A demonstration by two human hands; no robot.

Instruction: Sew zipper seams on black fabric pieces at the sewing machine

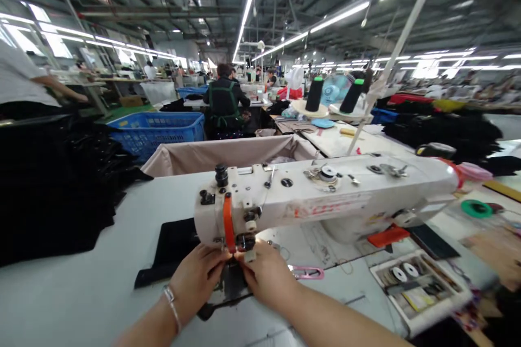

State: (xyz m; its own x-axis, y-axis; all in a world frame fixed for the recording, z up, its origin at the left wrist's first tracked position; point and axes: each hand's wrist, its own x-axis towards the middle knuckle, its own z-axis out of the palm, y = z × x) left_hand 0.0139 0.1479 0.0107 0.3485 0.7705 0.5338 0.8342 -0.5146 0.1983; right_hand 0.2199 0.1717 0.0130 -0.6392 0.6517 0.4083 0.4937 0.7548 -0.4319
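Both hands meet at the needle area of a white sewing machine (280, 200), just under its orange strip (228, 225). My left hand (199, 276), with a silver bracelet at the wrist, has its thumb and fingers pinched together beside the needle. From the other side, my right hand (271, 276) reaches in with its fingertips closed, almost touching the left ones. Whatever lies between the fingertips is too small to make out. A folded black fabric piece (173, 246) lies flat left of the machine head. Pink-handled thread snips (307, 272) rest right of my right hand.
A tall pile of black fabric (52, 184) occupies the table's left side. At right sits a tray (431, 317) with bobbins. Black thread cones (314, 96) stand behind the machine, near a cloth-lined bin (195, 157) and a blue crate (163, 127). Other people work beyond.
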